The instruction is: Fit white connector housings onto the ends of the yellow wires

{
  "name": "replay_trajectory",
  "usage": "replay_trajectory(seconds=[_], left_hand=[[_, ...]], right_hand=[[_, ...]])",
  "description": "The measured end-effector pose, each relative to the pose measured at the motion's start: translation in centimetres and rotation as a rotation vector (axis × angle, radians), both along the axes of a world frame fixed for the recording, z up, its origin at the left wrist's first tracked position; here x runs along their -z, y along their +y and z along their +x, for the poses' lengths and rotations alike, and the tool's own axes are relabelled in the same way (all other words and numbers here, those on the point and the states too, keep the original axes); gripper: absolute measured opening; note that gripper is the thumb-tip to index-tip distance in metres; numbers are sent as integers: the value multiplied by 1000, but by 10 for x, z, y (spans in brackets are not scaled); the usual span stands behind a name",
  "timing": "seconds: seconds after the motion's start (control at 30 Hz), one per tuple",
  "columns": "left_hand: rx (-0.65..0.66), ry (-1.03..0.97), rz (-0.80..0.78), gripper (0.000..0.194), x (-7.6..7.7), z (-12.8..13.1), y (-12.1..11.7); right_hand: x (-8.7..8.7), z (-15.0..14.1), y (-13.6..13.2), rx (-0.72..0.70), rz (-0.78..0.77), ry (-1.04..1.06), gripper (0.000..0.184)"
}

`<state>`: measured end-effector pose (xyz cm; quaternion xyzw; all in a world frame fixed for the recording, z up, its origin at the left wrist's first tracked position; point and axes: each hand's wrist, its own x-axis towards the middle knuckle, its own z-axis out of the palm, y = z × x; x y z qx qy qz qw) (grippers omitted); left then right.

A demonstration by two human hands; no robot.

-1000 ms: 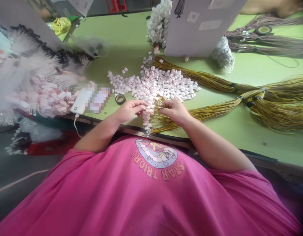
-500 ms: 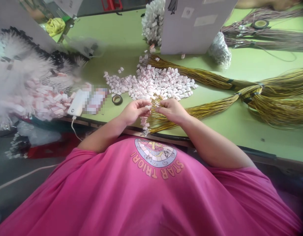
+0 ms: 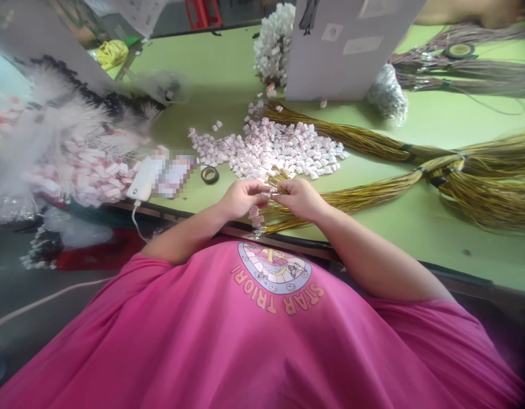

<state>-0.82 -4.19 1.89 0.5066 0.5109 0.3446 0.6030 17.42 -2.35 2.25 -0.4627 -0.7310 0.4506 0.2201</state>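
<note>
Beside pile of white plastic pieces (image 3: pixel 283 149), many loose: left hand (image 3: pixel 240 200), fingertips pressed together, contents unclear; right hand (image 3: pixel 304 199), pinching wires (image 3: pixel 278 174); completed share indeterminable.

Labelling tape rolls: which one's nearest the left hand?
The near tape roll, just beyond the left hand; the far tape roll lies at upper right, among purplish wire bundles.

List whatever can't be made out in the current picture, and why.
Head view, whether the left hand holds anything: fingers hide it.
Head view, number of yellow wires in the right hand: fingers and overlap.
Head view, pixelated item: masked.
Head view, co-worker's arm: blurred, cut by top edge.
Head view, print on white label: too small.
</note>
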Motion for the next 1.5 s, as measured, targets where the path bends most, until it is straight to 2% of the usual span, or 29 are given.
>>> replay_trajectory(seconds=[0.1,0.2,0.33,0.47,0.53,0.63,0.7,0.73,0.83,0.93,1.03,1.1,1.17,1.27,1.33,1.43,1.5], left_hand=[[-11,45,28,9,0,3,-2],[-6,88,90,12,4,2,-3],[70,112,107,12,8,1,-3],[143,224,195,17,2,-4,-5],[177,335,287,21,-3,-15,-4],[194,584,440,29,-11,-46,0],[146,798,422,26,-12,-70,3],[162,896,391,25,-10,-81,4],[241,997,323,28,0,-99,4],[310,956,388,39,16,-94,0],[350,942,498,24,28,-79,0],[336,946,528,21,28,-71,2],[256,876,513,25,20,-65,2],[165,581,396,32,4,-54,2],[154,335,257,29,-4,-44,2],[86,-19,35,16,-7,-27,4],[39,-180,-79,9,-7,-18,6]], right_hand=[[3,-2,-1,7,60,-23,22],[5,-3,-2,39,86,-65,22],[7,-4,-2,33,81,-103,22],[10,-2,-1,14,29,-95,25],[11,0,1,25,63,-51,26],[11,5,4,80,181,76,22],[10,7,6,140,114,88,21],[9,8,6,153,49,83,21],[7,9,6,133,-85,144,20],[5,7,5,122,-118,155,20],[3,4,4,110,-92,95,15],[2,4,4,98,-62,81,13],[2,5,5,97,-38,78,18],[3,7,4,78,-60,106,25],[2,7,3,57,-94,132,24],[1,6,2,48,-137,145,18],[1,5,1,57,-149,157,16]])
